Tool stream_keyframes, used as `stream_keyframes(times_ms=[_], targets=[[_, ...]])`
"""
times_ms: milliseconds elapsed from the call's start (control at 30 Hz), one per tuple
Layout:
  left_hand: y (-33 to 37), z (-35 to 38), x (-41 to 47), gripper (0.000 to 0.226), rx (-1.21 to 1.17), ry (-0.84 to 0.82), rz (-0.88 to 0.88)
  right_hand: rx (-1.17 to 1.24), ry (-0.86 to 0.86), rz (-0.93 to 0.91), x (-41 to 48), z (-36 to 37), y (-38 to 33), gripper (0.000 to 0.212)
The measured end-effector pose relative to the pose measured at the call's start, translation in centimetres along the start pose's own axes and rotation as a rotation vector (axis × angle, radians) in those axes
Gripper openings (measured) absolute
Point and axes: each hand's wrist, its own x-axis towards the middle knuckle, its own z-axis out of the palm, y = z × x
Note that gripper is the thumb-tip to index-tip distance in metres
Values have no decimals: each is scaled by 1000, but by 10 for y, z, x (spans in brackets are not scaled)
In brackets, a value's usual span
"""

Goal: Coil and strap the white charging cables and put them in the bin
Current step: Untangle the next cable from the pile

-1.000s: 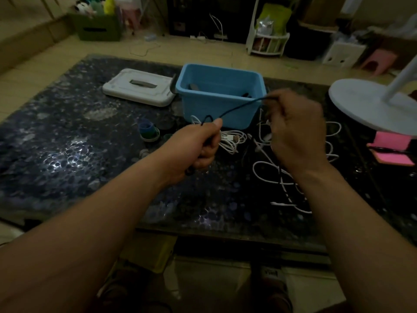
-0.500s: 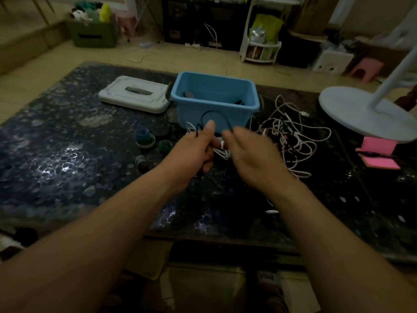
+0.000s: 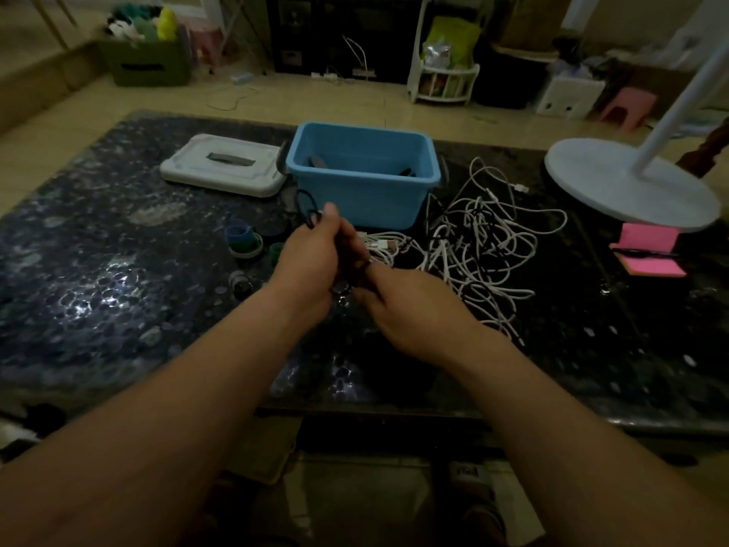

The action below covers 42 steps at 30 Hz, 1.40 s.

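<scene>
Now, in the head view, both my forearms reach out over the dark speckled table [image 3: 98,270], and my hands meet just in front of the blue bin [image 3: 367,203]. My left hand [image 3: 311,262] is curled closed. Its thumb and forefinger pinch a thin black cord [image 3: 304,205], whose small loop stands up above my knuckles near the bin's left front corner. My right hand [image 3: 410,309] sits just below and to the right, back upward, with its fingers bent in toward the left hand so the tips reach it. The light is too dim for me to tell whether they grip the cord or only touch my other hand.

The white charging cables [image 3: 485,246] lie loose in a tangled heap on the table, just right of my hands and in front of the bin's right corner. A smaller white bundle [image 3: 380,246] with its connectors showing lies between that heap and my left hand, close to the bin's front wall. The bin stands open, and two dark shapes lie inside that I cannot make out.

A white lid [image 3: 221,165] with a grey handle lies flat just left of the bin. Some small blue and green rolls [image 3: 242,238] sit left of my left hand. At the far right stands a round white stand base [image 3: 631,187] with its pole slanting up, and a pink notepad [image 3: 647,250] lies just in front of it.
</scene>
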Motion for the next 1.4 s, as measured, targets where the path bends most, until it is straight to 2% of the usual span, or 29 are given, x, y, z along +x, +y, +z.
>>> stream_keyframes(times_ms=[67, 200, 267, 400, 533, 667, 800, 933, 967, 1033, 1100, 1133, 1267, 1400], targets=[[6, -4, 4, 43, -208, -55, -55, -17, -18, 54, -1, 5, 17, 25], [25, -23, 11, 44, -203, -43, -48, -117, -61, 142, -3, 1, 52, 27], [34, -31, 14, 42, -100, -25, 3, -149, -57, 190, -5, -3, 69, 28], [31, -30, 11, 37, 296, -20, 51, -174, 53, 207, 0, -4, 81, 33], [19, -21, 3, 38, 615, -114, 20, -98, 76, 167, 12, -10, 65, 28], [10, -15, -1, 30, 721, -172, 102, -28, 83, 86, 14, -15, 58, 27], [9, -15, 1, 29, 757, -174, 137, 62, 132, 127, 14, -21, 60, 27], [8, -13, 1, 37, 780, -153, 150, 26, 1, 147, 15, -25, 59, 37], [8, -12, -1, 38, 784, -152, 157, 28, 13, 153, 15, -23, 58, 36], [5, -9, -3, 42, 772, -156, 146, 148, 157, 219, 14, -21, 55, 34], [2, -5, -5, 42, 739, -158, 117, 417, 323, 322, 16, -22, 47, 36], [1, -4, -5, 43, 724, -150, 122, 529, 349, 373, 16, -22, 41, 37], [-7, -6, 3, 30, 757, -113, 274, 549, 295, 368, 13, -25, 31, 41], [-11, -6, 0, 18, 894, -241, 291, 710, 326, 347, 7, -29, 30, 31]])
